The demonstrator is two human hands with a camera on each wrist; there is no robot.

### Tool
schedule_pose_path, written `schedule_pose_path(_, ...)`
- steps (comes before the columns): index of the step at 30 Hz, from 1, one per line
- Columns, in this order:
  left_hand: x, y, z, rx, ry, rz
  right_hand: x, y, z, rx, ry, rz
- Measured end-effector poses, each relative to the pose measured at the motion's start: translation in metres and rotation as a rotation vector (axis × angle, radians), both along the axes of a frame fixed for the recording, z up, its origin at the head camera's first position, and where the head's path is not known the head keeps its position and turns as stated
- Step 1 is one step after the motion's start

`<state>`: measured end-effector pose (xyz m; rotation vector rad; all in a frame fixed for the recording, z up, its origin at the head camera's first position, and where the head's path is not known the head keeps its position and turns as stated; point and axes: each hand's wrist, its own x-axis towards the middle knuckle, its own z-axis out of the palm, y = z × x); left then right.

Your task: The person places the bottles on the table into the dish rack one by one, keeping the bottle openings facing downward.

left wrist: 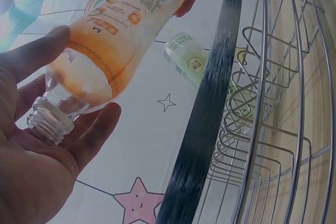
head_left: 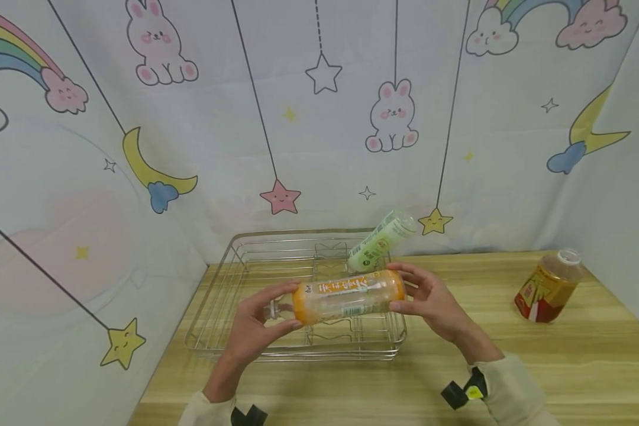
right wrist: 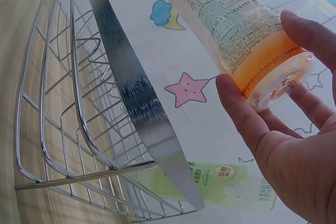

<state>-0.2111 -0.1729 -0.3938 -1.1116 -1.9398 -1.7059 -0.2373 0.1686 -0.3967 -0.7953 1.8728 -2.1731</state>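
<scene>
A clear plastic bottle with an orange label (head_left: pixel 348 297) lies nearly level in the air over the wire rack. My left hand (head_left: pixel 249 328) holds its neck end, thumb on one side and fingers on the other; the threaded mouth shows no cap in the left wrist view. At the base end, my right hand (head_left: pixel 438 303) grips the bottle between thumb and fingers. Behind it, a green-labelled bottle (head_left: pixel 374 247) leans tilted in the right rear of the metal wire rack (head_left: pixel 319 357), its top beyond the rim.
On the wooden table (head_left: pixel 458 378), to the right of the rack, stands a tilted-looking bottle with a red and yellow label (head_left: pixel 545 291) and a white cap. White cloth walls (head_left: pixel 330 136) with cartoon prints enclose the table at the back and both sides.
</scene>
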Motion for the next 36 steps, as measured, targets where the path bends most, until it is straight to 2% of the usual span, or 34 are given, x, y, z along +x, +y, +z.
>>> schedule_pose_path(6, 0.002, -0.005, -0.001, -0.059, -0.022, 0.032, 0.0, 0.005, 0.001, 0.008, -0.001, -0.014)
schedule_pose_path(12, 0.003, -0.012, -0.002, -0.128, -0.063, 0.091, 0.0, 0.011, 0.003, -0.011, 0.014, 0.001)
schedule_pose_path(18, 0.003, -0.024, -0.003, -0.182, -0.025, 0.175, 0.001, 0.022, 0.007, -0.003, 0.029, -0.021)
schedule_pose_path(25, 0.004, -0.041, -0.007, -0.281, 0.011, 0.313, 0.001, 0.036, 0.012, 0.0, 0.042, -0.05)
schedule_pose_path(32, 0.006, -0.059, -0.006, -0.35, 0.0, 0.423, 0.001, 0.049, 0.017, 0.011, 0.058, -0.083)
schedule_pose_path(36, 0.006, -0.07, -0.005, -0.378, -0.039, 0.465, 0.002, 0.056, 0.02, 0.01, 0.064, -0.091)
